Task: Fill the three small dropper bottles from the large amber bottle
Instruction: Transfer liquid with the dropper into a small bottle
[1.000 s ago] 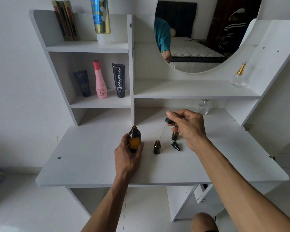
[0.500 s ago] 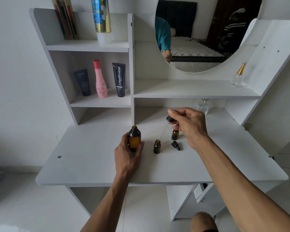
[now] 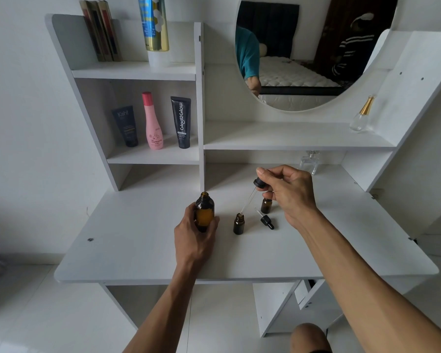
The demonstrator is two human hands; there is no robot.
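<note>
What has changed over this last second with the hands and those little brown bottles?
Very little. The right hand, pinching the dropper, eased its glass tip down to the mouth of the near small bottle. The left hand still grips the large amber bottle; the other small bottle and loose dropper cap stayed put.

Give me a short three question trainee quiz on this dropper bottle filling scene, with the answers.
1. True or false: the left hand grips the large amber bottle, whose mouth is uncapped.
2. The glass tip of the dropper pinched by the right hand is at the mouth of: A) the nearer small bottle B) the farther small bottle C) the large amber bottle.
3. What lies on the desk between the two small bottles?

Key: 1 true; 2 A; 3 a spare dropper cap on its side.
</note>
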